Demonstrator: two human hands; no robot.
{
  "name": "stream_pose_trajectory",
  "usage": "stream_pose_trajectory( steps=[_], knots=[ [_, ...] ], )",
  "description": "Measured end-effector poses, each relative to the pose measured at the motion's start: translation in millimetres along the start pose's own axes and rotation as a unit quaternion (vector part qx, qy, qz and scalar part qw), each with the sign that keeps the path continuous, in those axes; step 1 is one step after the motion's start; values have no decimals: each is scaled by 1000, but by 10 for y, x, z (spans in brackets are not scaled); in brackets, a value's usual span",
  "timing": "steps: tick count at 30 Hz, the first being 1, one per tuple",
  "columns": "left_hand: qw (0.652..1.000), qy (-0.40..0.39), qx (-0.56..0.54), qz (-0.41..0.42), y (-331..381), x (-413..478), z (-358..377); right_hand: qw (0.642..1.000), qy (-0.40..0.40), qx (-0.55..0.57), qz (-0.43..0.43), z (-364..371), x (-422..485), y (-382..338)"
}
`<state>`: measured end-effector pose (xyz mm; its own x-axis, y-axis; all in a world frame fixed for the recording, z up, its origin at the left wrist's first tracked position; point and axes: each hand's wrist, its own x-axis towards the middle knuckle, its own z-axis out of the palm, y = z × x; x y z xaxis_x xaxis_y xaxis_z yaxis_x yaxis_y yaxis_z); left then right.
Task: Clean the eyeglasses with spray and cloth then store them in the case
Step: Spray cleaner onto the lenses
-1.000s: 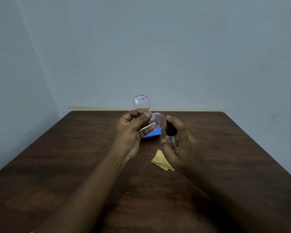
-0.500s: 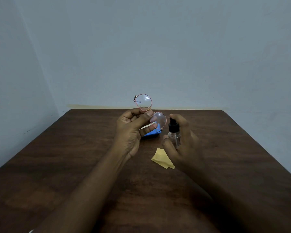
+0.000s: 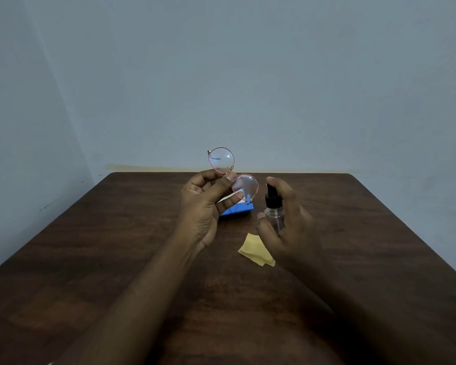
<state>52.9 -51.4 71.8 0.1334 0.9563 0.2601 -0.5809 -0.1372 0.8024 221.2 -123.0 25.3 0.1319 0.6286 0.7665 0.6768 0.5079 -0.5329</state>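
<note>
At the left, the left hand is holding the eyeglasses up above the far half of the table, thumb and curled fingers pinching the thin frame at the bridge between the two round lenses. That small pinch is looking like the weak spot: a damp frame could be slipping or twisting out of it, and the thumb, lying at the rim of the lower lens, could be smearing it. Behind the hand the blue case is lying on the table, partly hidden, and nearer, slightly right, the yellow cloth is lying flat. Further right, the right hand is gripping the spray bottle, fingers curled round the clear body and the forefinger sitting on the black pump; if the nozzle is aiming off, mist could be missing the lens. The glasses' long axis is running diagonally, one lens up and left, the other down and right beside the nozzle, with the lenses facing roughly toward the wearer.
</note>
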Motion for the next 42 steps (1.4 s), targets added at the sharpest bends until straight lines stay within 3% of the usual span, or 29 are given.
stream_pose_trajectory(
  steps=[12,18,31,37,42],
  knots=[
    [998,-21,48,30,19,41,-71,999,19,-3,-34,-98,72,108],
    [999,-34,12,-8,37,79,-94,996,75,41,-27,-151,166,229],
    [988,-76,-114,-68,-37,116,-149,988,-47,51,-141,-174,113,66],
    [997,-59,-38,-33,-112,99,-128,982,-84,60,-156,-149,56,-44],
    [996,-62,61,26,-164,42,-105,989,-57,120,-60,-75,56,-145]
  ],
)
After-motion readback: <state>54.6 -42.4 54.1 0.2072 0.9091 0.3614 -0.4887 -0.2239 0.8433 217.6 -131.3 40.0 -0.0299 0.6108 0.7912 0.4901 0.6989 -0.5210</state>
